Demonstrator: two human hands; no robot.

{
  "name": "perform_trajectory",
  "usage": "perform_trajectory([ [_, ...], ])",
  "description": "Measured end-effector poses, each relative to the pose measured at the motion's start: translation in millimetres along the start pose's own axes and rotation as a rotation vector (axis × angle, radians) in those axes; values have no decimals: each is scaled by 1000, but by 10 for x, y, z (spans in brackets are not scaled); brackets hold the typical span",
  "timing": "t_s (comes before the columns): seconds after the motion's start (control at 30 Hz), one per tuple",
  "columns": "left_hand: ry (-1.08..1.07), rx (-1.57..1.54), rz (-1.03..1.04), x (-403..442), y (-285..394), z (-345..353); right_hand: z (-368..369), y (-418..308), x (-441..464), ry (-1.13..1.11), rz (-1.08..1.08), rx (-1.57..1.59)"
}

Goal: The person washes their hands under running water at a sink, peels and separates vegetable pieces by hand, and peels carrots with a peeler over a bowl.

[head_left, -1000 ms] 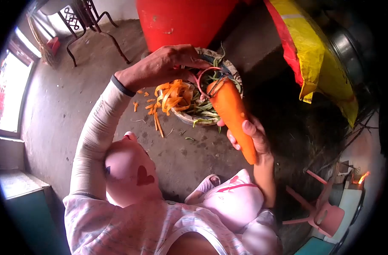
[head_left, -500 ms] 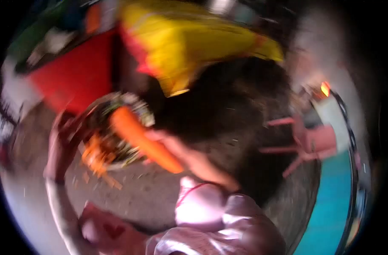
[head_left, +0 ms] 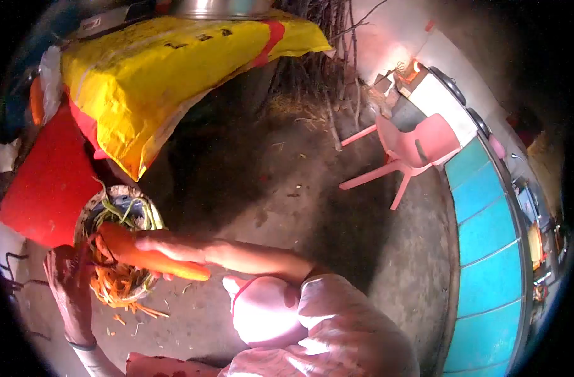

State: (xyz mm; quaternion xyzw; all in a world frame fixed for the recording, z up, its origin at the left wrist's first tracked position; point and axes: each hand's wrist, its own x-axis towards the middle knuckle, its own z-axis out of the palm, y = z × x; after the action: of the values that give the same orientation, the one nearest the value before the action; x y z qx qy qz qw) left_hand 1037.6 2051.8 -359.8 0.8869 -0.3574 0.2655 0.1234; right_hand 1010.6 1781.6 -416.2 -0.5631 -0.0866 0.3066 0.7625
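Note:
A large orange carrot (head_left: 187,270) lies across the round container below, gripped by my right hand (head_left: 158,244), whose fingers wrap around its middle. At the carrot's far left end is my left hand (head_left: 67,279), its fingers bent close together. Something thin and dark shows at those fingertips, but I cannot make out what it is. Under the carrot, the container (head_left: 86,213) holds green stringy scraps (head_left: 136,210) and orange peelings (head_left: 114,283). Some peelings hang over its near rim and onto the floor.
A red bin (head_left: 45,185) stands just beyond the container, beside a yellow sack (head_left: 142,81) draped over a raised surface. A pink plastic chair (head_left: 425,144) is at the right. Teal panels (head_left: 488,270) run along the right side, and thin sticks (head_left: 318,69) lean at the back.
The view has turned, so the chair, sack and container sit farther left. The carrot now lies flatter, and my left hand has come from the container's rim to the carrot's end.

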Motion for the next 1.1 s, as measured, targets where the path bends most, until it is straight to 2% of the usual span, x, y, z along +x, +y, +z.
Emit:
perform_trajectory([
  [0.03,78,-12,5,17,-46,5,-18,22,41,29,40,13],
  [0.1,61,-101,-257,-127,-80,-86,81,94,193,46,155,70],
  [0.13,70,-72,-286,-154,-93,-157,74,69,201,75,210,96],
  [0.17,79,-44,-315,-187,-94,-237,65,112,187,37,198,150],
  [0.2,109,-202,-347,-98,-109,-215,26,14,120,58,146,189],
  [0.23,110,-139,-265,-121,-125,-289,53,-56,53,60,180,220],
  [0.3,113,-99,-185,-71,-118,-209,83,-124,-78,94,104,212],
  [0.4,66,-156,-47,-8,4,-218,205,-220,-238,125,29,146],
  [0.43,54,-125,-19,189,39,-123,17,-290,-188,112,33,136],
  [0.53,32,-198,65,252,173,-64,17,-275,-209,100,84,62],
  [0.6,-34,-158,151,240,233,-13,12,-245,-191,92,105,-4],
  [0.67,-11,-134,188,236,200,15,32,-265,-219,67,110,-24],
  [0.73,24,-160,211,197,-115,42,37,-289,-257,35,99,-13],
  [0.77,80,-345,109,186,-208,30,40,-304,-277,17,92,-8],
  [0.87,-27,-123,-35,-4,-674,158,45,-376,-322,-31,66,49],
  [1.0,0,-326,-106,46,-507,56,94,-397,-298,42,31,-16],
  [1.1,-6,-356,56,163,-229,-39,104,-369,-269,76,32,-60],
])
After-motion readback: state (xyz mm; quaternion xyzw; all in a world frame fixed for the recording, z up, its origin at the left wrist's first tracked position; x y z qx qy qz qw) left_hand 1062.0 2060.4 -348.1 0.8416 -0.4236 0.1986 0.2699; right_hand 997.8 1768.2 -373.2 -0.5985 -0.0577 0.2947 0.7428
